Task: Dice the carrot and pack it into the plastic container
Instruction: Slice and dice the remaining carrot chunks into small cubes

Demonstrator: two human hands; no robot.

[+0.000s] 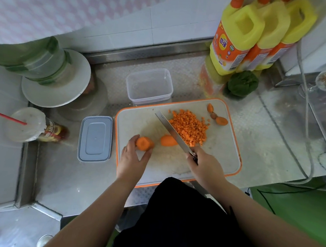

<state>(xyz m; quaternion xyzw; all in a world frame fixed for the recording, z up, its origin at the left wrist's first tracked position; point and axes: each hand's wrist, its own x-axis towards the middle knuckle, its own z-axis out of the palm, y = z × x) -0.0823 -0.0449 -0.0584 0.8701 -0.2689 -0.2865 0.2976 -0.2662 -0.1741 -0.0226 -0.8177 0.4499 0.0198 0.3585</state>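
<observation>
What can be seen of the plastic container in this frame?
The plastic container is a clear, rectangular tub with rounded corners and a thicker rim, made of translucent plastic. It stands upright and open on the steel counter, just beyond the far edge of the orange-rimmed cutting board. Nothing is inside it; no carrot has been packed yet. Its grey lid lies separately, left of the board. Neither hand touches it.
</observation>
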